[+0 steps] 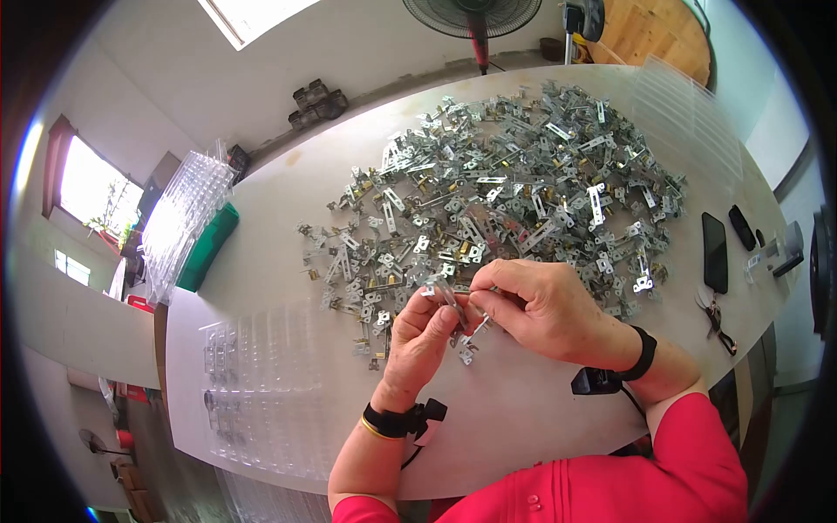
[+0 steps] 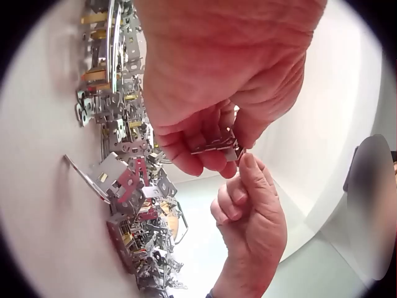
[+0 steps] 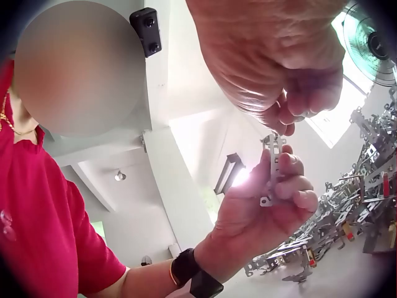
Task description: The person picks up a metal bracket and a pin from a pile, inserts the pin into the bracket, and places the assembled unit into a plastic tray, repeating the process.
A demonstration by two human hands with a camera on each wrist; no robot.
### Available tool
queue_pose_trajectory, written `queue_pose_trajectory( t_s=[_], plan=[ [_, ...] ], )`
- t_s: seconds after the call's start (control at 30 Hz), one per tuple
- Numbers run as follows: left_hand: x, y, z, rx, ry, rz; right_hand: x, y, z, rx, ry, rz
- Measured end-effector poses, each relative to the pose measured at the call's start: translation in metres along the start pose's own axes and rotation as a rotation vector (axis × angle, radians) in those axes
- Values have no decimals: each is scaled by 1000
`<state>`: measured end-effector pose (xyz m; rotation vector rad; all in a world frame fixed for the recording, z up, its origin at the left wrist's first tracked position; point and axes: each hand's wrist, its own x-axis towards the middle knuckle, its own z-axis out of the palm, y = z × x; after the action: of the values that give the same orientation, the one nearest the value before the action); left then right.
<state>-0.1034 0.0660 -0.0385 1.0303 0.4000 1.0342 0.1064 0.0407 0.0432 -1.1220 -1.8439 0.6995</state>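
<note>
My left hand (image 1: pixel 418 349) grips a small, perforated silver metal bracket (image 3: pixel 275 162), thumb on one side and curled fingers on the other. In the right wrist view the bracket stands nearly upright in that hand. My right hand (image 1: pixel 558 309) meets it from the right, its thumb and forefinger pinching a small part at the bracket's end; I cannot tell what that part is, as the fingertips hide most of it. Both hands are over the near edge of a large pile of similar metal brackets (image 1: pixel 523 187), some with brass-coloured pieces.
Clear plastic trays (image 1: pixel 261 392) lie at the table's left, and a ribbed clear sheet (image 1: pixel 689 118) at the back right. A stack of clear trays (image 1: pixel 185 218) leans by a green object (image 1: pixel 209 248). A phone (image 1: pixel 715 253) and scissors (image 1: pixel 719 327) lie on the right.
</note>
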Motion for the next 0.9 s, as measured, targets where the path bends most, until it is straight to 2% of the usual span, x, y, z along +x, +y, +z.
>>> queue_pose_trajectory(
  t_s=[0.07, 0.3, 0.5, 0.7, 0.77, 0.9],
  plan=[
    [0, 0, 1, 55, -17, -27, -1, 5, 2, -66, 42, -81],
    [1, 0, 2, 52, -15, -58, -4, 4, 4, -189, 45, -117],
    [1, -2, 0, 63, 2, -71, -9, 2, 5, -282, -82, -162],
    [2, -3, 0, 76, 2, -86, -7, 8, 3, -287, 28, -162],
    [1, -4, -1, 77, 3, -81, -9, 7, 2, -234, -145, -128],
    [1, -3, 0, 83, 20, -79, -6, 3, -4, -242, -123, -99]
  ],
)
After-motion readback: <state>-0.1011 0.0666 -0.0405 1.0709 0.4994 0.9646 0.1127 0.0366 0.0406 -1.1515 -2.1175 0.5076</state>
